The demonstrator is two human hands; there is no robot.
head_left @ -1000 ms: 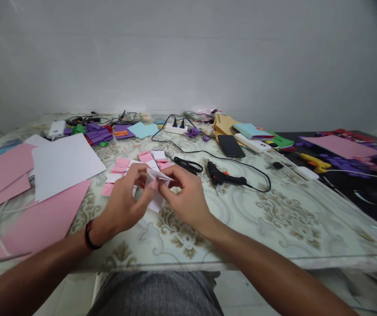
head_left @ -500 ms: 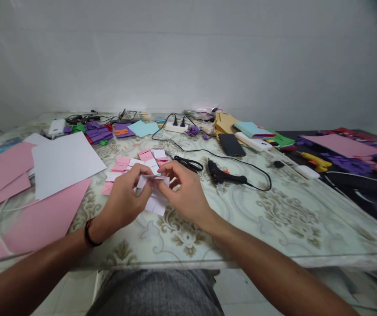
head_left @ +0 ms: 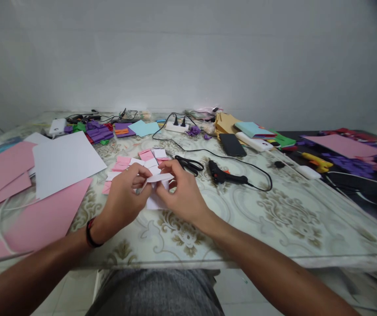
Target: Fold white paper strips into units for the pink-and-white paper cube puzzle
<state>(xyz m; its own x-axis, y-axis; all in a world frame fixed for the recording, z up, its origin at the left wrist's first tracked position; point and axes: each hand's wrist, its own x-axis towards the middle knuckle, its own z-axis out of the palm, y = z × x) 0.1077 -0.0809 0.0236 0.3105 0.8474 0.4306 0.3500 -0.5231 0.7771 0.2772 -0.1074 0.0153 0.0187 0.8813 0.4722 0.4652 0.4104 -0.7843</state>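
Between my two hands is a small white folded paper, held up just above the table. My left hand pinches its left end, thumb in front. My right hand grips the right end with thumb and fingers; part of the fold is hidden behind the fingers. Below my hands lies another white paper piece, partly covered. Pink and white folded paper pieces are spread just beyond my left hand. Black-handled scissors rest past my right hand, and a black glue gun lies to their right.
White sheets and pink sheets cover the table's left side. Purple folded pieces, a white power strip and a black phone stand farther back. A black cable loops to the glue gun. A yellow glue gun is at right.
The white paper between my hands has tilted, now showing a flat upper face, and sits slightly more to the right. Both hands keep their grip with small finger shifts.
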